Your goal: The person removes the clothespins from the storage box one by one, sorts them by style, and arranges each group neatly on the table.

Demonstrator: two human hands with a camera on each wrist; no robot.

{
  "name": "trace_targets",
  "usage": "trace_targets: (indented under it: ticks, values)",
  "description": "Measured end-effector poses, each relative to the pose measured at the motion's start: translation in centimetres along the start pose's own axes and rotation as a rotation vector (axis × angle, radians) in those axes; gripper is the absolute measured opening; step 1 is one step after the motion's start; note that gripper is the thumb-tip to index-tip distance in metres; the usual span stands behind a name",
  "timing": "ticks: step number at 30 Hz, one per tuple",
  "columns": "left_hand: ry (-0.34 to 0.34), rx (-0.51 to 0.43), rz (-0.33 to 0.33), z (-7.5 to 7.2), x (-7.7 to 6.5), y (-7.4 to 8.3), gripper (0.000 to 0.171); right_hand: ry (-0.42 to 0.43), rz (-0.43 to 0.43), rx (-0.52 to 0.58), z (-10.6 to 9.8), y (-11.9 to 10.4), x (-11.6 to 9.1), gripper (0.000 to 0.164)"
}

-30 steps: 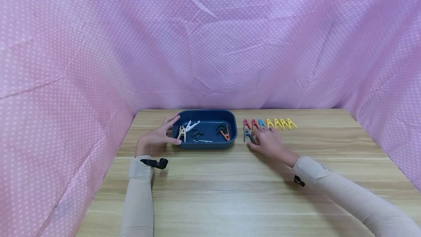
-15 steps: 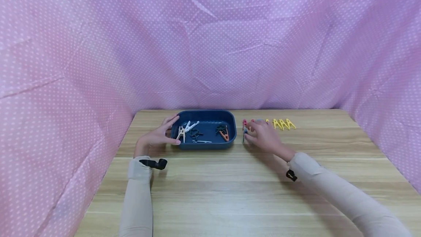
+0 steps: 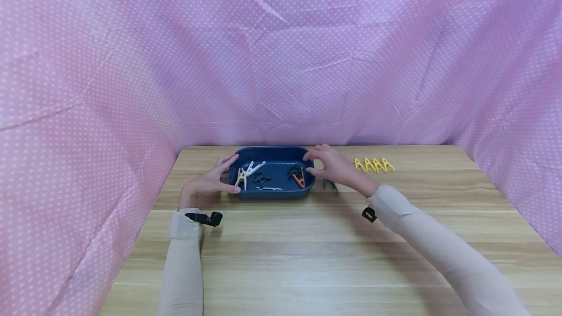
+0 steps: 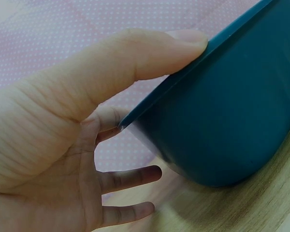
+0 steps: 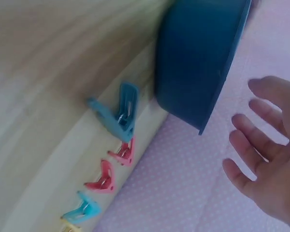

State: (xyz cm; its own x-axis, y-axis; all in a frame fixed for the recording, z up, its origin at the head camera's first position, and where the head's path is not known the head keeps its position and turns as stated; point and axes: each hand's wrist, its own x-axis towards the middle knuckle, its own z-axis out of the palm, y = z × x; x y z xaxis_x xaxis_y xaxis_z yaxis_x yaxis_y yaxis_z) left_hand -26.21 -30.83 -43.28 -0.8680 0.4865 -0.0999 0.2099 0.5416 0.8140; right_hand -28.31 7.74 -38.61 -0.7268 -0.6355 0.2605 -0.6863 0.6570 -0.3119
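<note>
My left hand (image 3: 207, 183) holds the left end of a dark blue plastic basin (image 3: 274, 195), its thumb (image 4: 183, 46) on the rim in the left wrist view. My right hand (image 3: 337, 166) is over the basin's right end, fingers spread and nothing held. Inside the basin lie a white clothes peg (image 3: 254, 168), a cream peg (image 3: 242, 178), an orange peg (image 3: 300, 180) and dark green pieces (image 3: 261, 178). In the right wrist view, a dark teal peg (image 5: 128, 108) stands beside the basin, with red pegs (image 5: 105, 178) and a light blue peg (image 5: 83, 208) behind.
Several yellow pegs (image 3: 370, 165) stand in a row to the right of my right hand. The wooden table (image 3: 281, 252) extends toward me. Pink dotted cloth (image 3: 281, 62) hangs behind its far edge and along both sides.
My right hand has moved left, from the pegs on the table to above the basin's right end. It now hides the red and light blue pegs in the head view. My left hand stays put.
</note>
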Motion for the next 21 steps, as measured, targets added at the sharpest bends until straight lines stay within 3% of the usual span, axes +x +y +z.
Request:
trace_targets:
  ticks: [6, 21]
  values:
    - [-0.001, -0.009, -0.012, -0.1, -0.1, 0.2, 0.103, -0.148, -0.075, -0.05, 0.8, -0.5, 1.7, 0.029]
    - [0.009, -0.038, -0.006, 0.0, -0.1, 0.0, 0.104, -0.354, -0.15, -0.234, 2.3, -0.6, 3.9, 0.02]
